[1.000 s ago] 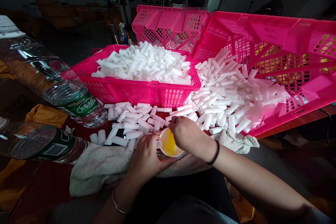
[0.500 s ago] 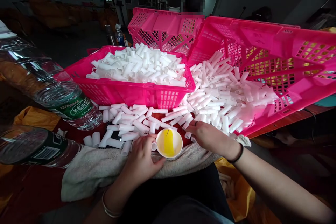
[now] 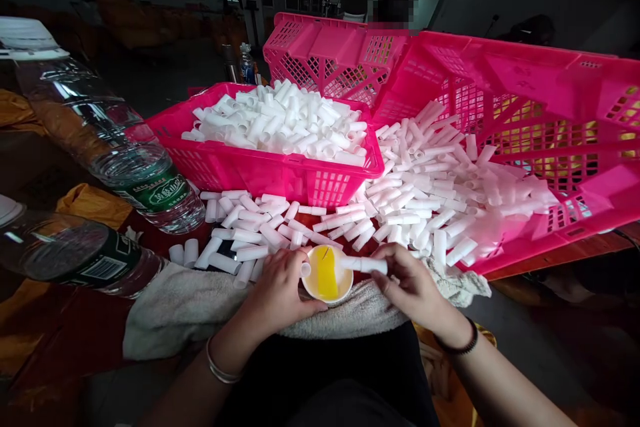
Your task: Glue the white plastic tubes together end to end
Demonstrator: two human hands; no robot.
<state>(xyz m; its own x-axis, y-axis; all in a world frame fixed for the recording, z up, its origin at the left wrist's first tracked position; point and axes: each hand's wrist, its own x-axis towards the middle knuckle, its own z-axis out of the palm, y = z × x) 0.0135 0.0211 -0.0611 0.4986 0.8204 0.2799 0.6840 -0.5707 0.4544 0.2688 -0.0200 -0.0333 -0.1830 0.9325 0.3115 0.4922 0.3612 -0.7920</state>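
My right fingers (image 3: 394,292) pinch a white tube (image 3: 374,265), its tip over the bowl (image 3: 345,285) near the surface's (image 3: 103,320) front edge. My left fingers (image 3: 294,265), half-curled round a second tube (image 3: 305,270), flank the bowl, perhaps steadying it.

So here's my kit: both forearms (image 3: 505,373) are bare all the way to where they run out of view, and my left hand (image 3: 280,290) gets a smooth, shiny silver-coloured bangle (image 3: 216,371), round and pretty thin, on the wrist. My right hand (image 3: 415,290) gets a dark bracelet (image 3: 456,351) instead, kinda ridged, like little beads or a coil, can't tell which. Down on my lap it's just plain black clothing (image 3: 335,367), too shadowy to make out any seams.
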